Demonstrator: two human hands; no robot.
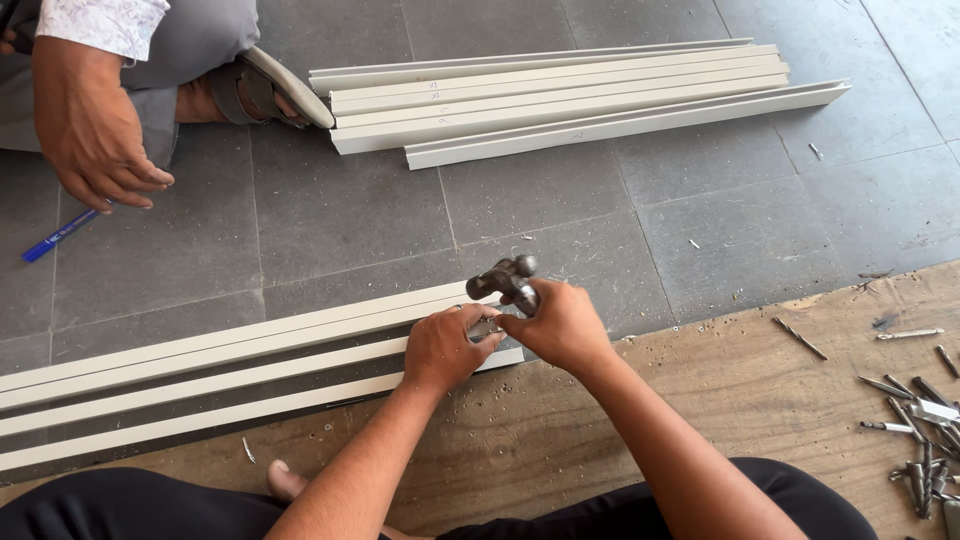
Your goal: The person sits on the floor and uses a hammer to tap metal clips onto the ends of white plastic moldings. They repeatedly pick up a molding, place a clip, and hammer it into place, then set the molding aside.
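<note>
Hammer (508, 277) in the right hand (562, 325) sat just above the near end of a long cream-coloured frame section (230, 375), its dark metal head poking up past the knuckles. That hand was closed around the tool close to the head. The left hand (445, 347) was curled narrow beside it, fingertips pinched on a small metal piece (487, 327) at the end of the section; what the piece was could not be told, since both hands covered most of it. The two hands touched each other over that end.

The section lay across the grey tiled floor (700, 220) and ran off toward the left edge, its near end resting at the border of a worn wooden board (700, 390). Scattered screws and bits (925, 430) lay on the board, well to the right. Farther off, a stack of similar cream profiles (570, 95) lay on the tiles. At the upper left another person's hand (90, 130) hung near a blue pen (58, 236) on the floor, and that person's sandalled foot (260, 92) touched the stack's end.
</note>
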